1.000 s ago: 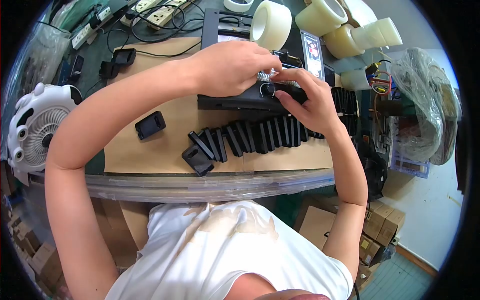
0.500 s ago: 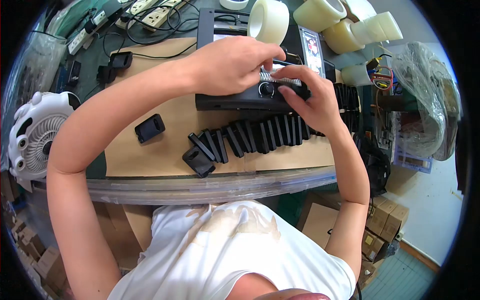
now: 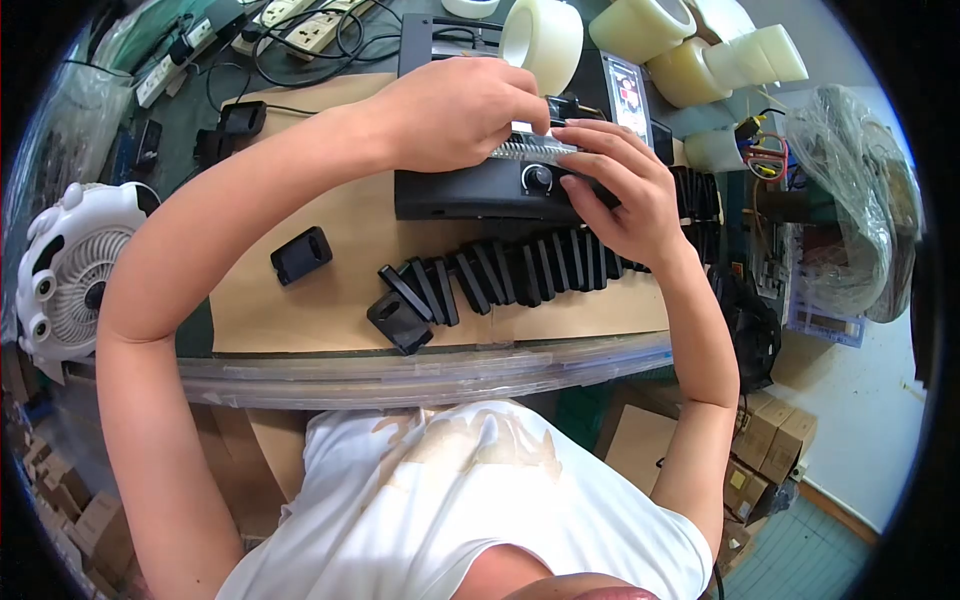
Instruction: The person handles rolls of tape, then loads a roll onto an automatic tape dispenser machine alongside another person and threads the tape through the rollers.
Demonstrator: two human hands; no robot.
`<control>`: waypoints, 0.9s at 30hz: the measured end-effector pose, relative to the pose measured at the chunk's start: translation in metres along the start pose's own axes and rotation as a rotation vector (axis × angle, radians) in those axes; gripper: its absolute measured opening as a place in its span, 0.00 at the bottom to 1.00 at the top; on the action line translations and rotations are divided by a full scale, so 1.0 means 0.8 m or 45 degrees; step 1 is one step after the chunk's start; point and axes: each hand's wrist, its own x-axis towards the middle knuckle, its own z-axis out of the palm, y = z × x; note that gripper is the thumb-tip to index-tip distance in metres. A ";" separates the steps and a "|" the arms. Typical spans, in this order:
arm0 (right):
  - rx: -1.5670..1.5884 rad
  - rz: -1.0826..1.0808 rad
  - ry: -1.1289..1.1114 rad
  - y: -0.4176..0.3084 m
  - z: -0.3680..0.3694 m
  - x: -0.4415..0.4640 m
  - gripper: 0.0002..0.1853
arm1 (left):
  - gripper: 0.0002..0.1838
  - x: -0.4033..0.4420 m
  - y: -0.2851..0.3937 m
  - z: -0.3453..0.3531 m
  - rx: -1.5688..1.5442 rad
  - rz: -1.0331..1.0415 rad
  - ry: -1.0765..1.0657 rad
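Observation:
My left hand (image 3: pixel 470 112) reaches over a black machine (image 3: pixel 450 196) with a round knob (image 3: pixel 537 178) on its front. Its fingers are bent together at the slot behind a ribbed, see-through strip (image 3: pixel 530 148); what they pinch, if anything, is hidden. A small dark part (image 3: pixel 565 108) shows just beyond these fingertips. My right hand (image 3: pixel 630 185) lies over the machine's right end, fingers stretched out and thumb apart, fingertips by the end of the strip. Below the machine leans a row of black plastic pieces (image 3: pixel 540 268), with one more black piece (image 3: pixel 301 256) lying apart at the left.
A wide tape roll (image 3: pixel 542 48) stands on the machine, with more tape rolls (image 3: pixel 642 25) behind right. Power strips (image 3: pixel 310 35) and cables lie at the back left. A white fan (image 3: pixel 85 270) stands left. Scissors (image 3: pixel 765 158) sit in a holder at the right.
My left hand has shifted slightly up, baring more of the ribbed strip. My right hand's fingers have straightened and spread over the strip's right end.

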 end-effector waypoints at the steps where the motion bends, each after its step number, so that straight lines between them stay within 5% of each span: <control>1: 0.030 0.021 0.005 0.002 -0.003 -0.001 0.10 | 0.14 -0.001 0.000 0.000 0.001 0.017 0.002; 7: 0.257 0.185 -0.024 0.014 -0.030 0.010 0.09 | 0.15 -0.023 0.041 -0.022 0.267 0.132 0.164; 10: 0.284 0.494 -0.220 0.026 -0.040 0.034 0.09 | 0.15 -0.068 0.096 -0.042 0.058 -0.006 0.364; 16: 0.231 0.576 -0.650 0.026 -0.030 0.070 0.11 | 0.13 -0.194 0.168 -0.020 -0.025 -0.375 0.585; 19: 0.294 0.624 -0.666 0.025 -0.024 0.067 0.12 | 0.12 -0.269 0.191 0.011 0.082 -0.667 0.647; 27: 0.382 0.744 -0.687 0.029 -0.018 0.063 0.09 | 0.12 -0.347 0.197 0.079 0.184 -0.849 0.671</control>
